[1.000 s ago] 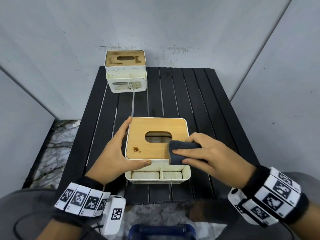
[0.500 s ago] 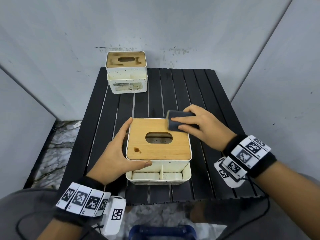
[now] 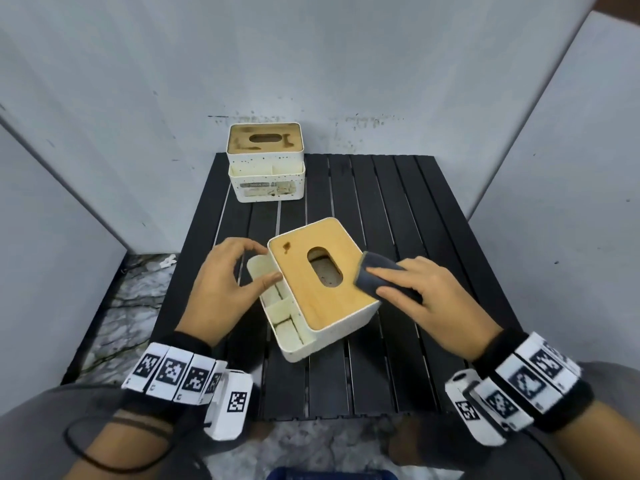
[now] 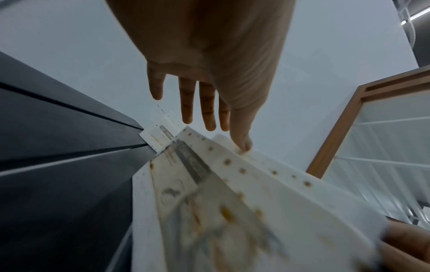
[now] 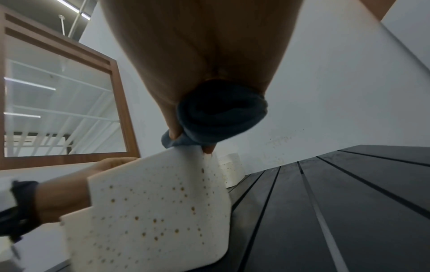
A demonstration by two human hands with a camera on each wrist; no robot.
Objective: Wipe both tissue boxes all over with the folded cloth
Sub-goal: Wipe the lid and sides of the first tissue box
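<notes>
One tissue box (image 3: 322,289) — long axis diagonal

Even, soft indoor light — no glare.
Wide-angle bending at the edges; the near tissue box (image 4: 244,217) smears with motion blur in the left wrist view.

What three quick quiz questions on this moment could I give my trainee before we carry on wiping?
1. True or false: the right hand presses the folded cloth on the near tissue box's wooden lid.
2. Where does the far tissue box stand? A) rear left of the table B) front right
3. What marks the lid's corner nearest the left hand?

Key: 1 true; 2 A; 3 a brown stain.
</notes>
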